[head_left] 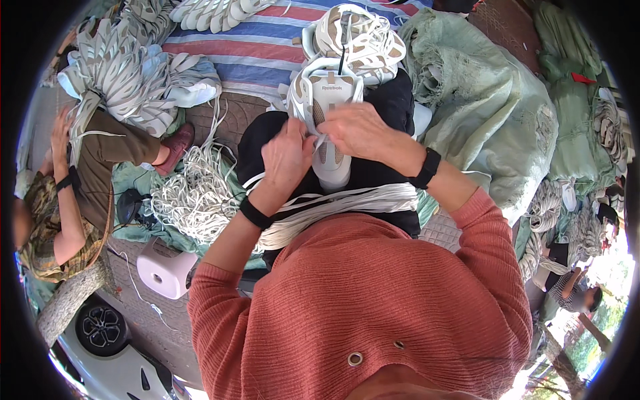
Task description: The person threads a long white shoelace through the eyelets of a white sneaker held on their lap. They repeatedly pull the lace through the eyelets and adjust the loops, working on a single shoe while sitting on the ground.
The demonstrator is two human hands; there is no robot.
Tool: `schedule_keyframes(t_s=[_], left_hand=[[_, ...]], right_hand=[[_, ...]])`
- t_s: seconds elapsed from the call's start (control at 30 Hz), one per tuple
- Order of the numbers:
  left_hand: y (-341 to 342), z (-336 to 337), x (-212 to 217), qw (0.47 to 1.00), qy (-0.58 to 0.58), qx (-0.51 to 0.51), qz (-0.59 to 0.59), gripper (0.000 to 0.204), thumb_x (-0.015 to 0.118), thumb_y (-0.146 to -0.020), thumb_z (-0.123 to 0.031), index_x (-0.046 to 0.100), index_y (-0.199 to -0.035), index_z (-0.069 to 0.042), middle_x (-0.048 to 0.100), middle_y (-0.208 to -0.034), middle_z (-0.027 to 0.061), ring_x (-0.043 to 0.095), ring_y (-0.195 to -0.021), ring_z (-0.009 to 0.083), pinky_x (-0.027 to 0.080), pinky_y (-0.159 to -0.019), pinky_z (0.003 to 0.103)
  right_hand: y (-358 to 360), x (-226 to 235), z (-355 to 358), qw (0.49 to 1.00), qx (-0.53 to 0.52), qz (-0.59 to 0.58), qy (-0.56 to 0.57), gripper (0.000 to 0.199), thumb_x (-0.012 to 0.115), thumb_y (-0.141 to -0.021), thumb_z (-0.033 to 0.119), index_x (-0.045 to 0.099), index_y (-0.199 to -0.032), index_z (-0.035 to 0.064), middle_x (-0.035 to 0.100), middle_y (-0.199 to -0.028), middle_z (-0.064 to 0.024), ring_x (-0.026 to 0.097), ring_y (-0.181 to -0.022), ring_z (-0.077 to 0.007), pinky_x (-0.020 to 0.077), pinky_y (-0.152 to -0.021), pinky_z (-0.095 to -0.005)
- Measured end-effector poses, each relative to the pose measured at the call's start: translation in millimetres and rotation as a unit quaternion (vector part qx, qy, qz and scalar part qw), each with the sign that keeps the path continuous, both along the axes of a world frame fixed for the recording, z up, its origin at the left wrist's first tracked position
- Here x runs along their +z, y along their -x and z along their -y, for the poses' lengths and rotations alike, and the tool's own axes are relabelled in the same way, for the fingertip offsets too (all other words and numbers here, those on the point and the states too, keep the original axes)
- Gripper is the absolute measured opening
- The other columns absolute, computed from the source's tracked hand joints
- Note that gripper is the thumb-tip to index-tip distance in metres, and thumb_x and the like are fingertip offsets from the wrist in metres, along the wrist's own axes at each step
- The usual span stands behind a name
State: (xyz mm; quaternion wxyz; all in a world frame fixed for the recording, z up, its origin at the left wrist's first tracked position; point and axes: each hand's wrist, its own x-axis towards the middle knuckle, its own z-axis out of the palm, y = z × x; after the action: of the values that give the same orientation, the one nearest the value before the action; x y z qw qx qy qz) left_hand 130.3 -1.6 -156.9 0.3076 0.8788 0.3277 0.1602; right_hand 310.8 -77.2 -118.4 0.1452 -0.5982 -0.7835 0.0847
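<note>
On my lap lies a white and beige shoe upper, its toe toward me. At its left edge, my left hand is closed, fingertips pinching the side of the upper. Over its front, my right hand is also closed, its fingertips slightly blurred. A short piece of white shoelace shows between the fingertips of both hands. A bundle of loose white laces lies across my lap, below the toe. Beyond this upper sits a pile of more uppers with tangled laces.
A striped sheet spreads ahead, with heaped uppers at its left. Tangled laces and a pink stool are left of me. A large pale green sack stands right. A co-worker sits at far left.
</note>
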Motion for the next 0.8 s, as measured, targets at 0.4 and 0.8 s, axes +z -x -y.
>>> schedule_keyframes(t_s=[0.4,0.8], left_hand=[[-4,-46,16,0.939,-0.172,-0.278,-0.105,0.021,0.064,-0.087,-0.021,0.053,-0.103,-0.014,0.062,-0.078,0.0078,0.065,-0.068,0.0295,0.051,-0.056,0.041],[9,-37,-5,0.956,-0.167,-0.239,0.025,0.021,0.061,-0.091,-0.027,0.053,-0.096,-0.009,0.06,-0.071,0.0073,0.064,-0.062,0.0266,0.05,-0.052,0.036]], right_hand=[[-25,-3,-22,0.992,0.101,-0.068,0.012,0.007,0.066,-0.074,0.012,0.071,-0.078,0.0087,0.061,-0.082,-0.0029,0.056,-0.091,-0.0215,0.041,-0.086,-0.0355],[-17,-16,-39,0.987,0.052,-0.072,0.136,0.007,0.069,-0.075,0.02,0.076,-0.077,0.0237,0.065,-0.075,0.0033,0.064,-0.081,-0.0215,0.0351,-0.074,-0.0424]])
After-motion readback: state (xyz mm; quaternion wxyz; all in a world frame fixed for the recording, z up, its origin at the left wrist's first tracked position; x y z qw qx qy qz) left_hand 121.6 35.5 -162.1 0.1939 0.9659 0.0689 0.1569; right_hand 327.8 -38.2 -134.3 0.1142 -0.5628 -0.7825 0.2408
